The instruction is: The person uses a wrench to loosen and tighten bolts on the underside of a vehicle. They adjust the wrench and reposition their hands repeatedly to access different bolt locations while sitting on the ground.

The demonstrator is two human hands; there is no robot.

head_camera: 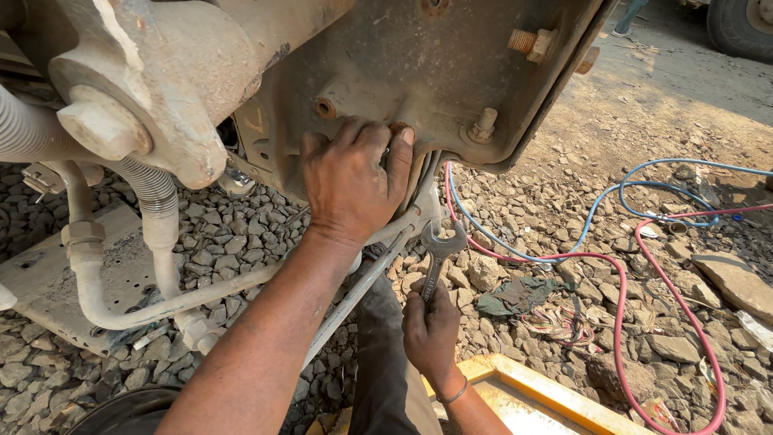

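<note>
My left hand (353,181) presses against the underside of a rusty, dusty metal housing (419,64), its fingers curled over a small fitting near the housing's lower edge; what sits under the fingertips is hidden. My right hand (431,330) is lower, gripping the handle of an open-ended steel spanner (439,256). The spanner points upward, and its jaw lies just beside pale metal pipes (378,266) that run under the housing. A thin bangle circles my right wrist.
Bolts (483,125) stick out of the housing. Corrugated hoses (153,193) and pale pipes hang at the left over a perforated plate (48,282). Red (620,298) and blue (612,201) hoses snake across gravel. A rag (515,294) lies nearby; a yellow frame (547,391) sits below.
</note>
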